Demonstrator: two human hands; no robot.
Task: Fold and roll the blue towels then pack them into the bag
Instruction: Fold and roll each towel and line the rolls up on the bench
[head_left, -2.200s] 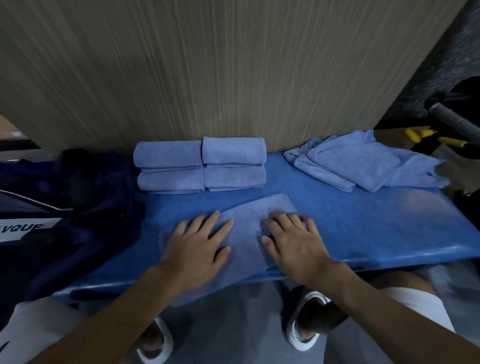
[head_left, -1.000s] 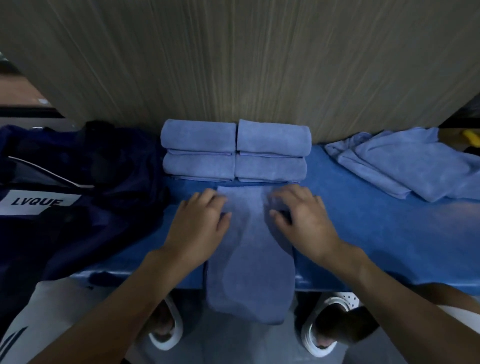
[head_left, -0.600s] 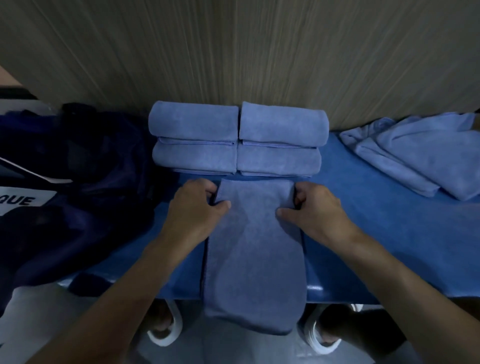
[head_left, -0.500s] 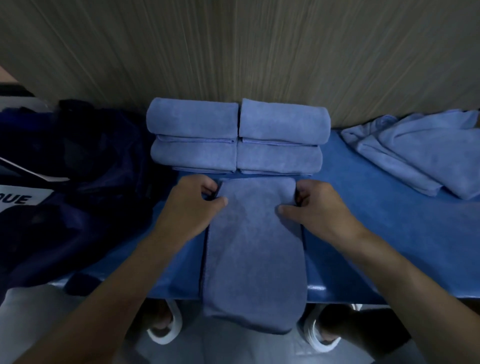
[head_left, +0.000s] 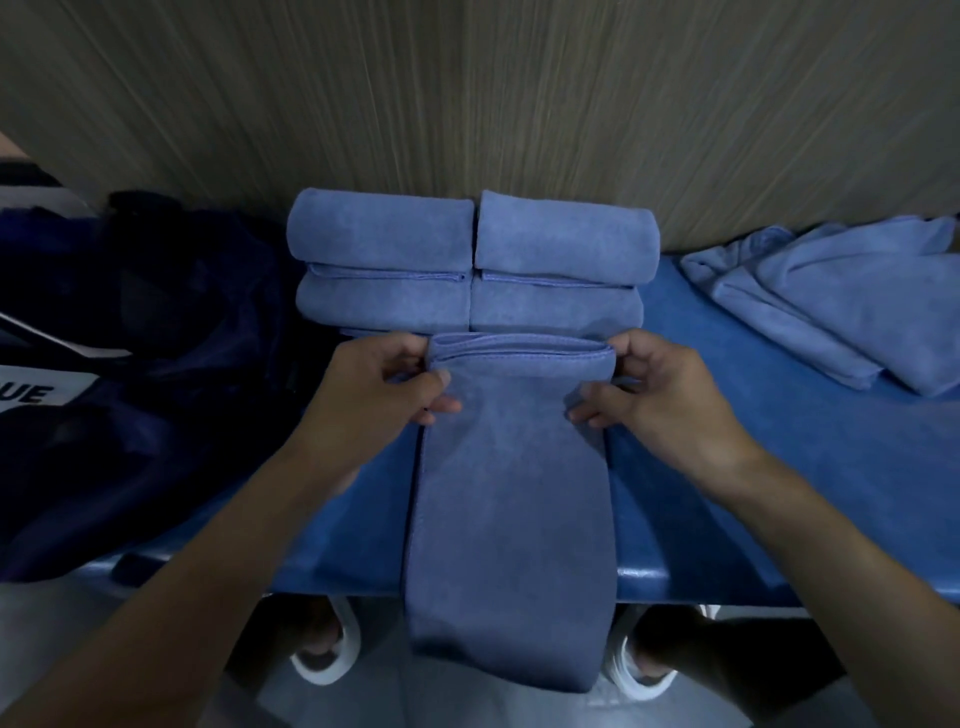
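A blue towel (head_left: 511, 493), folded into a long strip, lies across the blue table (head_left: 779, 441) and hangs over its front edge. My left hand (head_left: 374, 395) pinches the strip's far left corner, and my right hand (head_left: 660, 395) pinches the far right one. The far end is lifted and curled slightly toward me. Behind it, several rolled blue towels (head_left: 470, 265) are stacked in two columns against the wall. The dark navy bag (head_left: 130, 374) sits at the left.
A heap of loose blue towels (head_left: 841, 296) lies at the back right of the table. A wood-grain wall (head_left: 467, 104) stands right behind the rolls. A white label with black letters (head_left: 31, 395) shows on the bag. My feet in white sandals are below the table edge.
My hands went from pressing flat on the towel to pinching its far corners. The far end has lifted off the table and started to curl toward me.
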